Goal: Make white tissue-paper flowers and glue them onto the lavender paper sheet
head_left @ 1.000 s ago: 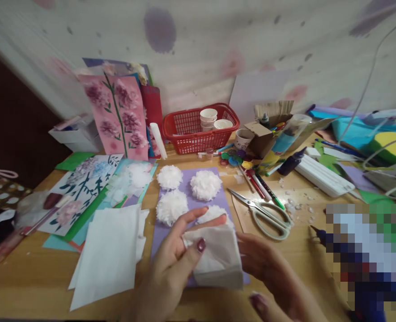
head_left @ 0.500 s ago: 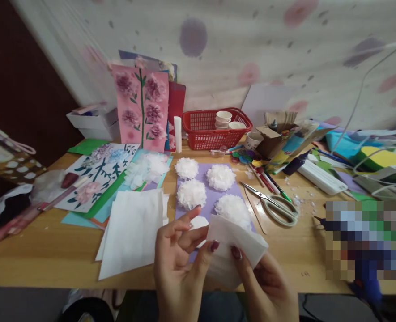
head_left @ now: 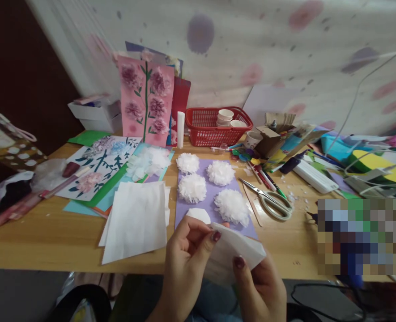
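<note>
I have the white sheet (head_left: 236, 250) in both hands, above the near edge of the purple card (head_left: 209, 197). It looks folded. Its long upper edge runs crosswise, slanting from the far left corner down toward me on the right. My left hand (head_left: 184, 264) pinches that far left corner between thumb and fingers; my right hand (head_left: 263, 286) grips the right part, thumb on top and lower down. Neither hand is clearly nearer to it, and my right fingertips are hidden behind it.

On the card sit four white puffs (head_left: 232, 207), two on each side. At its near left, just beyond my left fingers, is a white piece (head_left: 198, 215), partly covered by them.

Left of the card lies the white stack (head_left: 135, 219), with petals (head_left: 149, 161) beyond it. Right of the card are a thin stick (head_left: 253, 208), then the scissors (head_left: 276, 208), tips pointing away and leftward. Behind the card stands the red basket (head_left: 207, 135).
</note>
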Demonstrator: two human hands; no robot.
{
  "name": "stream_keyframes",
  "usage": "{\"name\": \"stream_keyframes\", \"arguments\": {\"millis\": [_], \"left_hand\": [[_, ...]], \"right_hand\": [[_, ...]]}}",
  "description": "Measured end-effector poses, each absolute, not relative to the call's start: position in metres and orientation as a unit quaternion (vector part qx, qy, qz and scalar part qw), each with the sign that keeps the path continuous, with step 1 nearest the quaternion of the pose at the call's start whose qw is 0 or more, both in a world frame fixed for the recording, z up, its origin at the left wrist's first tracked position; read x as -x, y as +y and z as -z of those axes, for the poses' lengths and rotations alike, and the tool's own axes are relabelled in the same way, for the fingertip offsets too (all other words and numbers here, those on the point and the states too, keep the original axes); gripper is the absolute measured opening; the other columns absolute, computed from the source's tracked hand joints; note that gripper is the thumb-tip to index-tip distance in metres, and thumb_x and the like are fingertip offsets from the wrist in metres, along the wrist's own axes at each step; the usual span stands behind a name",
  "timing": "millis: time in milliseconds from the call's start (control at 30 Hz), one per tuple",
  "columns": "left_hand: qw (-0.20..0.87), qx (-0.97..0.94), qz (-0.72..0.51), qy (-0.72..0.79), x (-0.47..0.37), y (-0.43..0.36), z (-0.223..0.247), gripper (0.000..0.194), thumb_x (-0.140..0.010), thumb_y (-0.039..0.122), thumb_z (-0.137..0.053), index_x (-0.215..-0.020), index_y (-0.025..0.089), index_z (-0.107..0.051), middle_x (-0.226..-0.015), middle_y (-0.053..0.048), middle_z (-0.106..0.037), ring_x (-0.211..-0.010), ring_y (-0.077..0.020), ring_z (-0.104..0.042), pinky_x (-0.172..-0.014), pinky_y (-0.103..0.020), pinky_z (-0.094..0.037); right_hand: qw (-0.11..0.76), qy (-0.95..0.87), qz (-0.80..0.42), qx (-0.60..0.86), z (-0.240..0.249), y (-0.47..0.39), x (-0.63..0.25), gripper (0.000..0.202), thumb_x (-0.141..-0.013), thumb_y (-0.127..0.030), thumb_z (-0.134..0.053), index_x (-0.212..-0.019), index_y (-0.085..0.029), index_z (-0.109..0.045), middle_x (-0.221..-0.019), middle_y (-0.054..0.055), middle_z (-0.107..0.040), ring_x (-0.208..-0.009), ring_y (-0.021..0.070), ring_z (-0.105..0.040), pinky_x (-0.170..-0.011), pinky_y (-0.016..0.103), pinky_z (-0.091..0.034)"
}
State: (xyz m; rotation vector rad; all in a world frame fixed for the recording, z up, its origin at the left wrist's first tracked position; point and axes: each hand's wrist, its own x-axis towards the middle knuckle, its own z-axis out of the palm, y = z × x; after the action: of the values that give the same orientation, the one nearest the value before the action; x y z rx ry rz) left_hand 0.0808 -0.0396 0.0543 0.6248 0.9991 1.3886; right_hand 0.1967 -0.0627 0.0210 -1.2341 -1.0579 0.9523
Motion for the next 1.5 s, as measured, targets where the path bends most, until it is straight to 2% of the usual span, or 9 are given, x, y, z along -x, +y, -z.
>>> {"name": "stream_keyframes", "arguments": {"millis": [167, 367, 633, 867, 967, 1100, 1200, 1367, 1500], "left_hand": [[0.632, -0.277, -0.595, 0.411, -0.085, -0.041, -0.054, 0.026, -0.077, 0.034, -0.081, -0.073, 0.020, -0.060, -0.088, -0.008, -0.082, -0.082, -0.0222, -0.077, -0.071, -0.026, -0.057], [0.634, -0.283, -0.575, 0.433, -0.084, -0.039, -0.051, 0.027, -0.078, 0.037, -0.080, -0.075, 0.020, -0.060, -0.087, -0.008, -0.082, -0.083, -0.0221, -0.077, -0.073, -0.026, -0.056], [0.644, -0.280, -0.541, 0.463, -0.085, -0.038, -0.051, 0.033, -0.078, 0.043, -0.079, -0.089, 0.022, -0.055, -0.071, -0.001, -0.077, -0.058, -0.0139, -0.068, -0.059, -0.020, -0.050], [0.625, -0.292, -0.531, 0.493, -0.087, -0.039, -0.056, 0.035, -0.077, 0.043, -0.079, -0.097, 0.021, -0.060, -0.065, 0.000, -0.075, -0.055, -0.0125, -0.065, -0.053, -0.018, -0.046], [0.591, -0.313, -0.546, 0.505, -0.087, -0.040, -0.056, 0.035, -0.078, 0.044, -0.078, -0.098, 0.020, -0.063, -0.067, -0.002, -0.076, -0.056, -0.0135, -0.067, -0.053, -0.019, -0.048], [0.627, -0.309, -0.530, 0.480, -0.085, -0.046, -0.055, 0.050, -0.066, 0.037, -0.088, -0.107, 0.022, -0.064, -0.076, -0.004, -0.080, -0.067, -0.0187, -0.074, -0.062, -0.023, -0.056], [0.631, -0.335, -0.488, 0.500, -0.082, -0.050, -0.052, 0.043, -0.068, 0.032, -0.085, -0.106, 0.022, -0.067, -0.069, -0.002, -0.079, -0.058, -0.0163, -0.071, -0.055, -0.021, -0.053], [0.578, -0.374, -0.500, 0.526, -0.084, -0.050, -0.050, 0.030, -0.073, 0.031, -0.081, -0.099, 0.022, -0.070, -0.065, -0.001, -0.077, -0.055, -0.0154, -0.068, -0.055, -0.021, -0.053], [0.583, -0.359, -0.505, 0.526, -0.087, -0.050, -0.051, 0.029, -0.074, 0.032, -0.080, -0.099, 0.022, -0.069, -0.065, -0.001, -0.077, -0.056, -0.0147, -0.068, -0.055, -0.020, -0.052]], "right_hand": [[0.601, -0.380, -0.404, 0.575, -0.021, -0.068, -0.190, 0.043, -0.093, -0.058, -0.054, -0.096, -0.018, -0.071, -0.089, 0.011, -0.076, -0.075, 0.0238, -0.071, -0.061, 0.028, -0.057], [0.571, -0.401, -0.383, 0.605, -0.015, -0.069, -0.194, 0.053, -0.095, -0.062, -0.043, -0.091, -0.018, -0.072, -0.079, 0.012, -0.075, -0.067, 0.0244, -0.070, -0.050, 0.027, -0.053], [0.605, -0.288, -0.391, 0.630, -0.027, -0.067, -0.183, 0.055, -0.087, -0.069, -0.055, -0.087, -0.017, -0.073, -0.076, 0.008, -0.073, -0.067, 0.0223, -0.066, -0.058, 0.028, -0.054], [0.577, -0.271, -0.329, 0.697, -0.027, -0.062, -0.187, 0.056, -0.085, -0.071, -0.055, -0.070, -0.018, -0.064, -0.059, 0.002, -0.060, -0.059, 0.0170, -0.053, -0.052, 0.024, -0.046], [0.568, -0.290, -0.300, 0.709, -0.028, -0.058, -0.190, 0.057, -0.087, -0.071, -0.053, -0.069, -0.018, -0.062, -0.061, 0.003, -0.061, -0.061, 0.0173, -0.054, -0.053, 0.024, -0.044], [0.564, -0.304, -0.272, 0.718, -0.030, -0.050, -0.198, 0.056, -0.089, -0.070, -0.050, -0.068, -0.019, -0.057, -0.062, 0.004, -0.063, -0.060, 0.0174, -0.056, -0.046, 0.024, -0.036], [0.571, -0.314, -0.265, 0.711, -0.029, -0.046, -0.207, 0.056, -0.089, -0.070, -0.049, -0.068, -0.019, -0.056, -0.060, 0.003, -0.062, -0.056, 0.0170, -0.056, -0.041, 0.024, -0.033], [0.590, -0.319, -0.283, 0.686, -0.023, -0.047, -0.211, 0.055, -0.089, -0.069, -0.050, -0.079, -0.017, -0.062, -0.070, 0.007, -0.069, -0.059, 0.0184, -0.060, -0.044, 0.024, -0.040], [0.594, -0.309, -0.304, 0.677, -0.024, -0.051, -0.205, 0.050, -0.090, -0.064, -0.054, -0.094, -0.016, -0.066, -0.079, 0.007, -0.072, -0.069, 0.0209, -0.064, -0.055, 0.026, -0.047]]}}
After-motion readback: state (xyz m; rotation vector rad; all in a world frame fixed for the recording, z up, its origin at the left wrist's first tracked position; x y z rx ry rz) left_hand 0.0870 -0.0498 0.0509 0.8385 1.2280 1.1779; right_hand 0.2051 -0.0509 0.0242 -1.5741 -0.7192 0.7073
